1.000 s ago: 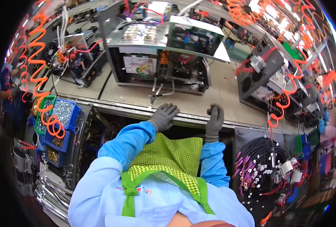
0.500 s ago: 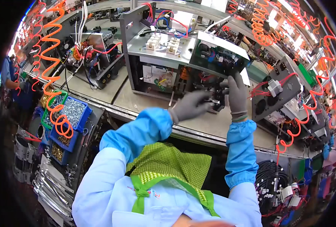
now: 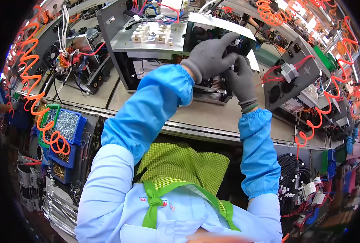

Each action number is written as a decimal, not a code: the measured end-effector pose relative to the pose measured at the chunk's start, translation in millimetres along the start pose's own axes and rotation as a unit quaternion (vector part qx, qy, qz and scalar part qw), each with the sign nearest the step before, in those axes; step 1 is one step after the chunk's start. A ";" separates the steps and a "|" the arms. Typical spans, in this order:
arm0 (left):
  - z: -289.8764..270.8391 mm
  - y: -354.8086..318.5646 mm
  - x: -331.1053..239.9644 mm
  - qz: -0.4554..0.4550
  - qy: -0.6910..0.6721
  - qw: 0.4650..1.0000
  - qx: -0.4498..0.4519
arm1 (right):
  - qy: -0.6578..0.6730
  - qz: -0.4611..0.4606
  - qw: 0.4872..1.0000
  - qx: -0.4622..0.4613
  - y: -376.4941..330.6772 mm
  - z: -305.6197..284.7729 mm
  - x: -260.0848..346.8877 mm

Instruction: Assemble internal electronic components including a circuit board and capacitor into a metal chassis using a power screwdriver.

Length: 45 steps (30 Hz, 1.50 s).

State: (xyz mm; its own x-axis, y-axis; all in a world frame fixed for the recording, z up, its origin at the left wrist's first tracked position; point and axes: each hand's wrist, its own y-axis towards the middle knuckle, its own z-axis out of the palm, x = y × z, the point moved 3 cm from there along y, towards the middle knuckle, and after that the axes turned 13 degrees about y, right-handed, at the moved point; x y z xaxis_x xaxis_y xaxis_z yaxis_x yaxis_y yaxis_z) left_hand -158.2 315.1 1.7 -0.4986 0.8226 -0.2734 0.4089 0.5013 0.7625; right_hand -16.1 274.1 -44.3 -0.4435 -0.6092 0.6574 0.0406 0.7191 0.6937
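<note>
Head view: the open grey metal chassis (image 3: pixel 107 32) sits on the table (image 3: pixel 212 118) in front of the person, and it looks partly built. Two cream terminal blocks (image 3: pixel 163 34) are seated on its silver shelf (image 3: pixel 176 43), with red and blue wires (image 3: pixel 150 10) gathered behind them, and a dark circuit board (image 3: pixel 195 37) stands to the right under a pale sheet (image 3: pixel 222 25). What appears unfinished is the enclosure: no cover closes the front, and the lower compartment lies exposed, its parts partly hidden by the arms. The left hand (image 3: pixel 213 57), gloved in grey, is in front of the board with its index finger stretched toward it and its thumb reaching toward the right hand (image 3: pixel 241 79). That one is raised beside it at the chassis's right end, fingers bent. Whether either hand grips a small part or a lead cannot be told, since the fingertips overlap the dark interior. To the right, a second chassis (image 3: pixel 275 79) also stands open, red wires (image 3: pixel 272 73) spilling from it.
</note>
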 end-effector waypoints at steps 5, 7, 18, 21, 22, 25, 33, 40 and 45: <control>10.7 18.7 -3.6 -0.020 0.081 0.996 0.043 | -0.030 -0.024 0.999 0.004 0.5 8.7 -1.0; 9.8 18.9 -11.9 -0.035 0.101 0.994 0.008 | 0.024 -0.050 0.998 -0.024 -1.7 9.3 -6.2; -7.3 -50.0 47.3 -0.062 -0.051 0.997 0.002 | 0.065 0.076 0.991 -0.086 9.3 19.4 -16.2; -12.9 -38.2 46.3 -0.058 -0.067 0.996 -0.010 | -0.012 0.010 0.993 -0.115 8.0 21.1 -19.3; -14.7 -35.6 46.5 -0.074 -0.070 0.995 0.005 | 0.018 -0.054 0.992 -0.116 7.5 21.2 -16.7; -14.9 -28.0 48.2 -0.088 -0.083 0.992 0.020 | 0.046 -0.032 0.992 -0.110 4.1 22.1 -16.4; 22.7 -16.9 39.6 -0.092 -0.110 0.988 0.062 | -0.153 -0.121 0.977 -0.092 -2.2 11.0 -1.0; 26.9 -18.5 41.6 -0.192 -0.212 0.953 0.103 | -0.274 -0.171 0.945 -0.053 2.3 7.5 7.8; 19.4 -11.5 38.0 -0.220 -0.174 0.946 0.161 | -0.276 -0.179 0.942 -0.063 0.7 8.6 1.6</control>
State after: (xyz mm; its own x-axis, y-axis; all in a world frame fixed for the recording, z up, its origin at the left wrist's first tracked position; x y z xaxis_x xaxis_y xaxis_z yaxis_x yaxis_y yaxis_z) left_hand -167.0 345.8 -28.8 -0.4163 0.5265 -0.7413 0.4605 0.8251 0.3274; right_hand -24.5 276.5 -45.3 -0.8455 -0.5138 0.1458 -0.1095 0.4341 0.8942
